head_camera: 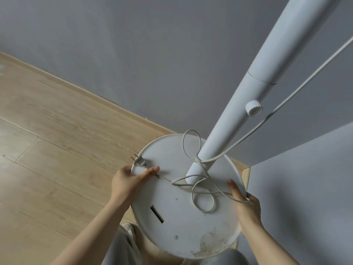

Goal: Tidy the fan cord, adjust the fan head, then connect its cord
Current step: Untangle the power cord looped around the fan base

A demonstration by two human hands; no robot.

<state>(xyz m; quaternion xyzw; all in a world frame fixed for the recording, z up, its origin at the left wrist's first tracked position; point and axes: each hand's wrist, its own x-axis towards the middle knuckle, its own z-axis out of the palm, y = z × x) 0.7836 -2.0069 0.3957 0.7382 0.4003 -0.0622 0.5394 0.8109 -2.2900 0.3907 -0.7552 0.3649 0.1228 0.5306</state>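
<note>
Your left hand (131, 178) has a closed grip on the plug (140, 165), fingers and thumb wrapped round its body, at about 9 o'clock on the fan base (172, 226). The prongs point off the rim towards 10 o'clock. Your right hand (246, 205) sits at the 3 o'clock edge of the base. Its fingers are curled over a strand of the cord (183, 145) and its thumb lies along the base.

Between your hands the cord lies in loose crossed loops on the base. One turn is hitched round the foot of the pole (238, 111), and a long run climbs out of view towards 1 o'clock, passing close to the height knob (253, 108).

The risk is pulling your hands apart. That would probably draw the crossed loops into a knot and cinch the hitch tighter on the pole. A hard tug could also rock or tip the fan, and the rising run may catch on the knob. The bare prongs hang over the wooden floor (47, 131) and could bend or scratch it if you drag them. Feeding the plug back through the loops looks safer. The fan head and any socket are out of view.
</note>
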